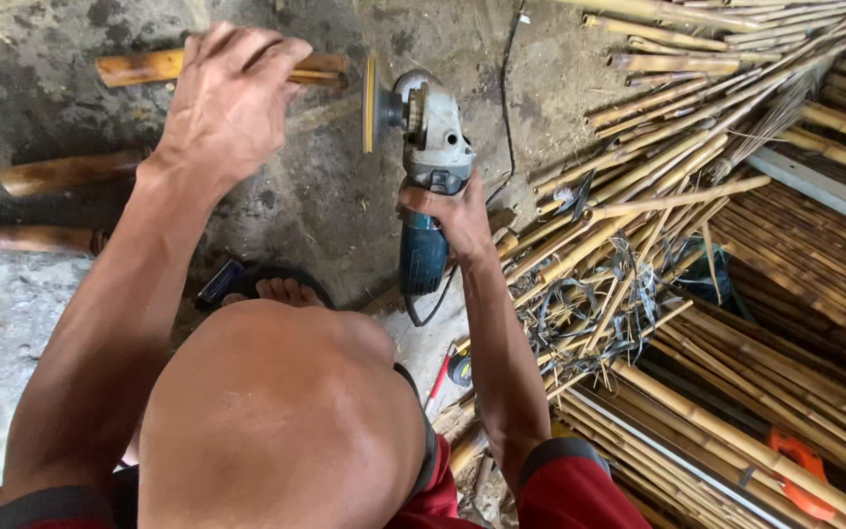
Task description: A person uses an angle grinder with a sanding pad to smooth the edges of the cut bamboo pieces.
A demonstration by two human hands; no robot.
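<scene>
your left hand (232, 98) is gripping a short bamboo piece (317, 69), fingers wrapped over it, just left of the angle grinder (428, 167). your right hand (454, 211) is clasping the grinder's body, its disc (369, 103) just beside the bamboo's end.

A rough, grey, stained concrete floor (325, 196) is carrying everything. Three short brown bamboo pieces (66, 171) are lying on it at the left, with a dark bristly brush (36, 209) lying between two of them. A big heap of long thin yellow bamboo canes (658, 196) is sprawling across the right side, with tangled grey straps (580, 304) lying on it.
</scene>
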